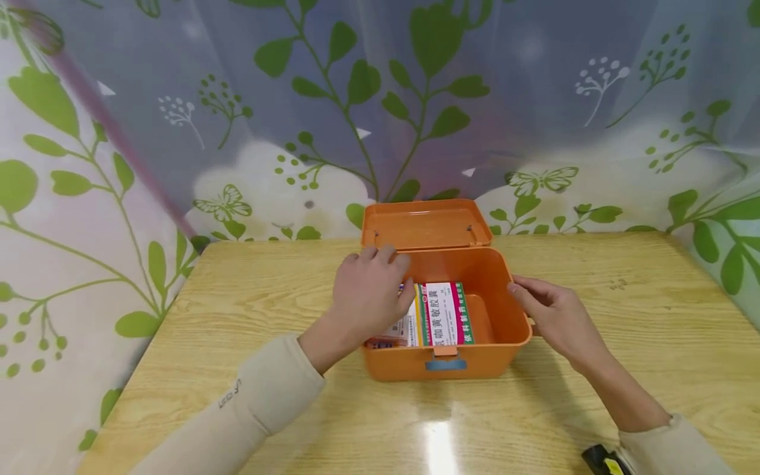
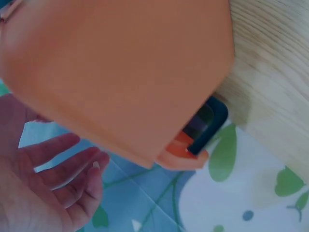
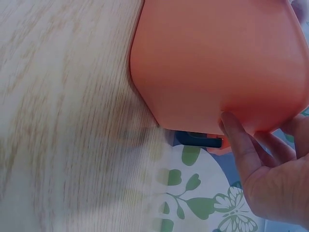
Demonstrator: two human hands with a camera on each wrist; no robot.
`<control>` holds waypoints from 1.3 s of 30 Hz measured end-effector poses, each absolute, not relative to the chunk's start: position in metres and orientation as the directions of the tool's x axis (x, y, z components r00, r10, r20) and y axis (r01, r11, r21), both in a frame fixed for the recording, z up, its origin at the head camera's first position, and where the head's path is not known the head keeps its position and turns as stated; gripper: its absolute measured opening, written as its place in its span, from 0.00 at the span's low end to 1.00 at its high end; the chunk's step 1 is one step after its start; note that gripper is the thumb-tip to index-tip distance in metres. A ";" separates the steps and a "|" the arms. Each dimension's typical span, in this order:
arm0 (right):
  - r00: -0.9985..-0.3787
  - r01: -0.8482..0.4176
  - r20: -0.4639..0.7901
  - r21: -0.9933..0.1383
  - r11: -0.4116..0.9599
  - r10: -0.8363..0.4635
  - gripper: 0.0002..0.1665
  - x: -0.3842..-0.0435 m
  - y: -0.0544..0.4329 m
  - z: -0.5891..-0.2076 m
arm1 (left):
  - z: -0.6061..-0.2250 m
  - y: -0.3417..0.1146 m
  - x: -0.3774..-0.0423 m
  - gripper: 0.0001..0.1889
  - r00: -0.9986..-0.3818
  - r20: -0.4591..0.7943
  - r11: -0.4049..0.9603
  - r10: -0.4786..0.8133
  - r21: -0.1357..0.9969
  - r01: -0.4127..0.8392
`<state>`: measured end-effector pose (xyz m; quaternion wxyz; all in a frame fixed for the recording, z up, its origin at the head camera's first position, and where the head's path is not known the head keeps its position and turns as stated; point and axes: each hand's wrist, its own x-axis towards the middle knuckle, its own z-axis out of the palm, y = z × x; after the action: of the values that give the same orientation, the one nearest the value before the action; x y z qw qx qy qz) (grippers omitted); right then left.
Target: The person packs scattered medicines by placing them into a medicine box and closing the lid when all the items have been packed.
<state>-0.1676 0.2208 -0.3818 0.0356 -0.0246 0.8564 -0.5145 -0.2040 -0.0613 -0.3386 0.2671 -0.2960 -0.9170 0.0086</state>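
An orange storage box (image 1: 499,363) stands on the table with its lid (image 1: 424,225) tipped back behind it. White medicine boxes (image 1: 442,310) with green and magenta bands lie inside, toward the left; a clear reddish packet (image 1: 392,336) is partly covered by my hand. Over the box's left rim is my left hand (image 1: 371,290), its fingers loosely bent and holding nothing that shows. In the left wrist view these fingers stay beside the rim. My right hand (image 1: 555,316) grips the right wall, thumb at the rim and fingers against the outside.
The wooden table (image 1: 267,284) reaches back to a leaf-patterned curtain (image 1: 522,86). A blue latch (image 1: 445,364) sits on the box's front. Near my right sleeve lies a black and yellow object (image 1: 605,460), cut off by the frame edge.
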 end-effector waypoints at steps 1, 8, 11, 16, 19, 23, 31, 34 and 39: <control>-0.996 -0.003 -0.038 -0.884 0.468 -0.079 0.39 -0.167 0.220 -0.382 | -0.337 -0.064 -0.204 0.11 -0.682 0.495 0.830 0.538 -0.169 0.532; -0.993 -0.001 -0.055 -0.874 0.486 -0.101 0.40 -0.166 0.221 -0.379 | -0.328 -0.087 -0.207 0.17 -0.755 0.490 0.883 0.436 -0.070 0.465; -0.992 -0.008 -0.055 -0.866 0.500 -0.111 0.40 -0.168 0.223 -0.379 | -0.330 -0.100 -0.212 0.17 -0.774 0.510 0.899 0.375 0.006 0.439; -0.994 -0.056 -0.005 -0.846 0.530 -0.112 0.38 -0.168 0.226 -0.382 | -0.341 -0.125 -0.221 0.18 -0.790 0.550 0.901 0.273 0.142 0.410; -0.991 -0.111 0.054 -0.850 0.514 -0.125 0.35 -0.169 0.227 -0.384 | -0.349 -0.139 -0.223 0.19 -0.816 0.538 0.907 0.213 0.201 0.369; -0.981 -0.176 0.116 -0.869 0.462 -0.156 0.31 -0.173 0.231 -0.385 | -0.357 -0.156 -0.222 0.22 -0.876 0.465 0.914 0.128 0.288 0.287; -0.984 -0.170 0.129 -0.880 0.444 -0.121 0.33 -0.190 0.250 -0.382 | -0.363 -0.174 -0.225 0.29 -0.955 0.286 0.876 0.073 0.439 0.198; -0.988 -0.148 0.112 -0.878 0.455 -0.106 0.35 -0.194 0.256 -0.384 | -0.367 -0.179 -0.227 0.31 -0.963 0.255 0.871 0.083 0.452 0.195; -0.991 -0.100 0.048 -0.879 0.466 -0.124 0.38 -0.201 0.263 -0.386 | -0.374 -0.184 -0.231 0.32 -0.963 0.250 0.882 0.098 0.427 0.201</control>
<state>-0.2006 0.2626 -0.3864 0.0115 -0.0656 0.8561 -0.5126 -0.2311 -0.1839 -0.3744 0.1114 -0.0775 -0.9636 -0.2305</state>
